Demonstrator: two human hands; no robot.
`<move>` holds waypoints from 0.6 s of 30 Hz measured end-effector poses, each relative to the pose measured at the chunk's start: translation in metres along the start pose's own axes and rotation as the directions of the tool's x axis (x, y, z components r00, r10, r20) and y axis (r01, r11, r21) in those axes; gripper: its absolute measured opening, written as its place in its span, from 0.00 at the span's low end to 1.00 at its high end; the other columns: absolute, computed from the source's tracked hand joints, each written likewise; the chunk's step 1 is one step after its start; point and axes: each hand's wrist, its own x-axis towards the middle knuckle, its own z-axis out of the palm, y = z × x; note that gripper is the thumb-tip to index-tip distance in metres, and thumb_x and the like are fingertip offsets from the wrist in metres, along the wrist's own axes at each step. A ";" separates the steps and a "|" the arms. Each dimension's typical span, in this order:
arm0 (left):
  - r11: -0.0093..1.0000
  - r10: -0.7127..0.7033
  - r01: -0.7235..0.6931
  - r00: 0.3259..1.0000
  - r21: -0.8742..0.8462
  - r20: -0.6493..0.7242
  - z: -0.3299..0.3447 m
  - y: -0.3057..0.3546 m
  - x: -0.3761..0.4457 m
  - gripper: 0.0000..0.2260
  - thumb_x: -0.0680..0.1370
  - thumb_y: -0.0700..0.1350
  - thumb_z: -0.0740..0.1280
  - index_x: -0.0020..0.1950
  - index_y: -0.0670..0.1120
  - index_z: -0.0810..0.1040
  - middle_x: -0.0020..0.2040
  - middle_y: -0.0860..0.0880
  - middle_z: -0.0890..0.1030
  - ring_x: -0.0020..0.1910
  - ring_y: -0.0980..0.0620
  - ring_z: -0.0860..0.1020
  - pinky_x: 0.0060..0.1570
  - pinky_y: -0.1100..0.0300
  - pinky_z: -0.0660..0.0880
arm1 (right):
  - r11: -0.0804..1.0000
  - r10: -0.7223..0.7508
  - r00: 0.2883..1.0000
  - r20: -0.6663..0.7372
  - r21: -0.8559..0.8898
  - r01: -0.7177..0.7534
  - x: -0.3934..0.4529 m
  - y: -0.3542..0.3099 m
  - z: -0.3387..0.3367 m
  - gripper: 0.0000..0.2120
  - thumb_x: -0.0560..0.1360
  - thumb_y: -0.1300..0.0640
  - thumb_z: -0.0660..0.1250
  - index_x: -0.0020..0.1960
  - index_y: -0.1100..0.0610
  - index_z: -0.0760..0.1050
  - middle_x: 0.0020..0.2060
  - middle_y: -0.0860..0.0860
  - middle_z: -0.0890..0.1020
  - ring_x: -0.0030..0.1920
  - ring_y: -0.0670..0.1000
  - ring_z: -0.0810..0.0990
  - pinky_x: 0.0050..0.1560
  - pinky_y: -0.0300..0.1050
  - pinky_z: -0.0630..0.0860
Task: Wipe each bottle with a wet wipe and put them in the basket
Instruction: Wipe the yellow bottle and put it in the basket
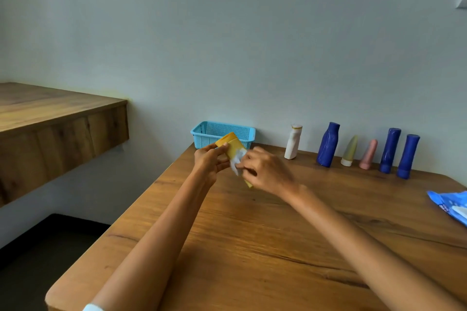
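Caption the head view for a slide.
Left hand holds yellow bottle; right hand wipes it with wet wipe near basket.

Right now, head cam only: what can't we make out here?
- Basket inside: hidden by its near wall and the yellow bottle.
- Yellow bottle's lower end: covered by the right hand and the wet wipe.
- Wipes pack: cut off by the right edge, print blurred.
- Labels on the six bottles along the wall: too small.

Wooden table (252, 247) vs. wall. Far edge: blue basket (222, 134), white bottle (293, 142), 3 blue bottles, yellowish tube (350, 151), pink tube (369, 155). Wipes pack (452, 206) at right edge.
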 end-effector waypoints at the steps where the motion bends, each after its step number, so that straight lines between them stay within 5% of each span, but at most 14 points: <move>1: 1.000 0.007 -0.007 1.000 -0.005 -0.009 0.000 0.000 0.000 0.14 0.75 0.35 0.68 0.60 0.37 0.73 0.43 0.42 0.79 0.34 0.46 0.81 0.31 0.56 0.81 | 1.000 -0.018 1.000 0.014 0.004 0.018 -0.008 0.000 -0.002 0.05 0.70 0.61 0.69 0.43 0.58 0.83 0.38 0.53 0.82 0.40 0.52 0.78 0.32 0.45 0.76; 6: 0.999 0.044 -0.044 0.996 0.006 -0.075 0.000 -0.003 0.001 0.16 0.75 0.36 0.69 0.61 0.37 0.71 0.44 0.43 0.78 0.39 0.45 0.80 0.32 0.57 0.81 | 0.999 0.016 1.000 -0.001 0.032 -0.016 -0.031 0.011 -0.012 0.04 0.66 0.64 0.70 0.34 0.58 0.81 0.33 0.50 0.81 0.35 0.50 0.78 0.31 0.48 0.77; 11: 0.999 0.049 -0.050 0.997 -0.007 -0.060 0.000 -0.005 0.001 0.16 0.76 0.36 0.68 0.62 0.36 0.71 0.44 0.42 0.79 0.37 0.46 0.81 0.32 0.57 0.81 | 0.893 0.389 0.905 -0.170 0.311 -0.325 -0.012 0.019 -0.004 0.08 0.72 0.62 0.69 0.50 0.58 0.82 0.48 0.52 0.82 0.49 0.50 0.79 0.49 0.46 0.78; 14: 0.999 0.043 -0.043 0.999 0.016 0.001 0.003 -0.007 -0.002 0.15 0.76 0.35 0.68 0.61 0.35 0.72 0.42 0.42 0.80 0.34 0.48 0.82 0.32 0.57 0.81 | 0.935 0.293 0.954 -0.069 0.230 -0.271 -0.002 0.019 0.002 0.12 0.76 0.60 0.66 0.59 0.58 0.79 0.58 0.53 0.79 0.59 0.52 0.75 0.58 0.46 0.73; 18: 0.999 0.033 -0.033 0.999 0.015 0.035 0.005 -0.008 -0.002 0.14 0.75 0.35 0.68 0.59 0.35 0.73 0.42 0.42 0.81 0.33 0.48 0.83 0.32 0.57 0.81 | 0.974 0.198 0.980 -0.014 0.119 -0.195 -0.003 0.016 0.005 0.14 0.77 0.61 0.63 0.62 0.58 0.76 0.62 0.53 0.77 0.60 0.53 0.73 0.57 0.47 0.72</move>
